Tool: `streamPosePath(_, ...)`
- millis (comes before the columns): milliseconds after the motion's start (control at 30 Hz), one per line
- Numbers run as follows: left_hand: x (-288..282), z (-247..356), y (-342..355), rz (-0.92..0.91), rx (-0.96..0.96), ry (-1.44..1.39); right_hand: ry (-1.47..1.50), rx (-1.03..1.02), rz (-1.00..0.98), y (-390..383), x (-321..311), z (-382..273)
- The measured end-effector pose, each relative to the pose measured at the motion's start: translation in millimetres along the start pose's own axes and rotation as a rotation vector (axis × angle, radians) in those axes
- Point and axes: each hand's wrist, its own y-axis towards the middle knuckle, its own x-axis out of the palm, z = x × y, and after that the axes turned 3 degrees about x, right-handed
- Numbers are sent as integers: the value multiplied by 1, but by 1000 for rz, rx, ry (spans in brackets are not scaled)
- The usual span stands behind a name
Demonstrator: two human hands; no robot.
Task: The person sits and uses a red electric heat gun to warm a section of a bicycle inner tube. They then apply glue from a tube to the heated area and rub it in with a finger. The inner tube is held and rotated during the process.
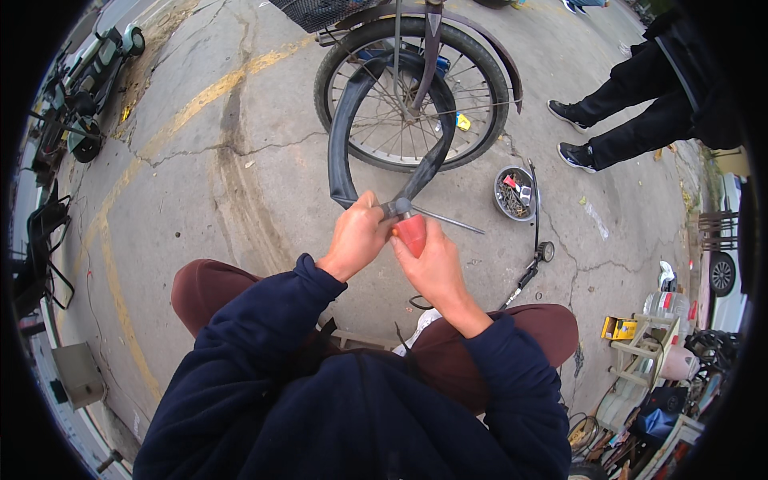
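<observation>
A black inner tube [342, 132] loops down from the bicycle's front wheel [493, 100] to my hands. My left hand [360, 232] is closed on the tube at the bottom of the loop. My right hand [432, 268] grips a red-handled tool [411, 234], whose grey end meets the tube just beside my left fingers; exactly what that end is, I cannot tell. Behind my hands a thin metal rod [460, 222] slants down to the right, its left part hidden. A metal bowl [499, 204] of small parts sits to the right of the wheel.
A hand pump [546, 252] lies right of the bowl. A person in dark trousers [656, 128] stands at upper right. A parked scooter [92, 96] is at upper left. A small stool [648, 336], a yellow box [618, 328] and piled items are at lower right, near a white car [732, 240].
</observation>
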Motion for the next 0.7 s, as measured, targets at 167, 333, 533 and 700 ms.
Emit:
streamPosePath(167,-1,-2,1,-7,4,-2,-16,2,-9,-1,1,0)
streamPosePath(333,-2,-3,1,-19,-17,10,-27,-31,-20,-1,2,1)
streamPosePath(533,-2,-2,1,-29,-28,12,-33,-51,-4,-1,3,3)
streamPosePath(700,-2,-1,1,-16,-23,-3,-52,6,-35,-1,2,3)
